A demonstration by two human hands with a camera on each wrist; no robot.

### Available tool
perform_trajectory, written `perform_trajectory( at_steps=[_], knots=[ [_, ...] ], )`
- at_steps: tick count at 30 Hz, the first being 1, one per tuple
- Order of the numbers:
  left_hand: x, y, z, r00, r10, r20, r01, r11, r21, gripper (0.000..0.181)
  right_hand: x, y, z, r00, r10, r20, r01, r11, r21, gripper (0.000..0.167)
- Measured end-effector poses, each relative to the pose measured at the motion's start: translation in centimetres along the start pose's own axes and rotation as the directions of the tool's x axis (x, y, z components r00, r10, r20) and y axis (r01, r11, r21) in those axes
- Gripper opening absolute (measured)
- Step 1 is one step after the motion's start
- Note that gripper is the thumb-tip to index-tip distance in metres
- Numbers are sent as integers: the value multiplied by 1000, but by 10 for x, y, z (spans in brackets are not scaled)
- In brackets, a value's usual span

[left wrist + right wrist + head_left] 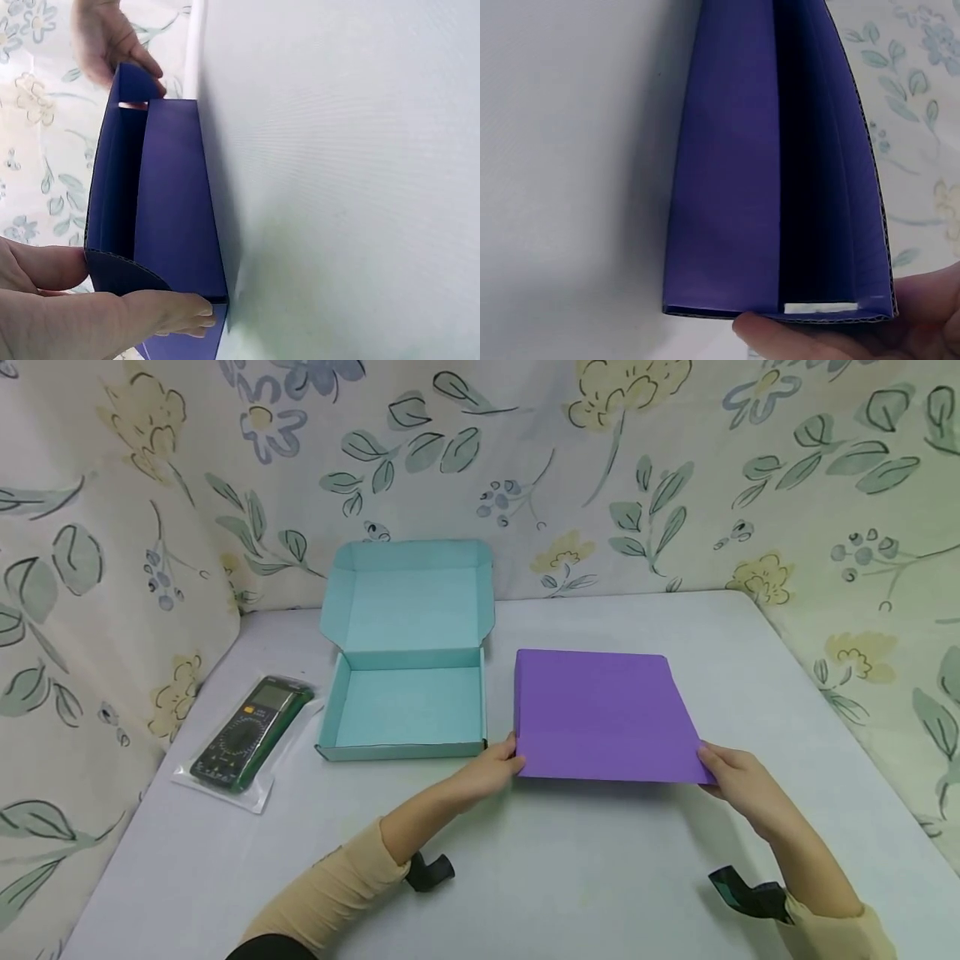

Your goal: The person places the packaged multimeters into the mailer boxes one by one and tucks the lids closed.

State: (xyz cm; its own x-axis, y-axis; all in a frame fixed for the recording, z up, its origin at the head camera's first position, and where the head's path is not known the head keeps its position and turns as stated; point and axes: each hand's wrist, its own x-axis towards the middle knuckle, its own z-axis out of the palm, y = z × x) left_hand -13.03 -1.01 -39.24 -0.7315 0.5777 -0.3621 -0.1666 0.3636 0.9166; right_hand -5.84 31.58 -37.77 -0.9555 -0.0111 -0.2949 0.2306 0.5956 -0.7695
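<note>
A purple cardboard box (600, 714) sits at the right of the table, its lid partly raised at the front edge. Through the front gap in the left wrist view, the box's dark inside shows above its front wall (176, 202). My left hand (491, 768) pinches the lid's left front corner, thumb and fingers on either side of the side flap (124, 274). At the right front corner, my right hand (738, 781) holds the lid with the thumb on top and fingers beneath. In the right wrist view its fingers (787, 341) lie by the corner flap.
Left of the purple box stands a light blue cardboard box (408, 706) with its lid up. A multimeter (251, 731) in a clear plastic bag lies further left. Black straps (430, 872) hang at both wrists. A flowered cloth (525, 468) surrounds the white table (570, 877).
</note>
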Motion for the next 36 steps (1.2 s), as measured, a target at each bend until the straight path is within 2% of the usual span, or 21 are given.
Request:
perform_trajectory(
  at_steps=[9,17,24,31,36],
  knots=[
    [-3,2,3,998,-28,-48,27,999,-28,57,0,0,0,1000,-3,11,3,1000,5,50],
    [-7,7,3,999,-43,-24,42,999,-29,57,1,0,-5,999,-21,25,21,1000,14,49],
    [-9,6,2,1000,-20,-13,19,999,-51,57,0,3,-5,999,-27,26,26,1000,2,52],
    [-8,-1,3,1000,5,-6,-5,999,-40,58,2,9,-1,995,-30,91,30,1000,7,56],
    [-6,-8,3,1000,17,-5,-18,998,-62,59,6,15,-4,994,-36,108,35,999,16,58]
  ],
)
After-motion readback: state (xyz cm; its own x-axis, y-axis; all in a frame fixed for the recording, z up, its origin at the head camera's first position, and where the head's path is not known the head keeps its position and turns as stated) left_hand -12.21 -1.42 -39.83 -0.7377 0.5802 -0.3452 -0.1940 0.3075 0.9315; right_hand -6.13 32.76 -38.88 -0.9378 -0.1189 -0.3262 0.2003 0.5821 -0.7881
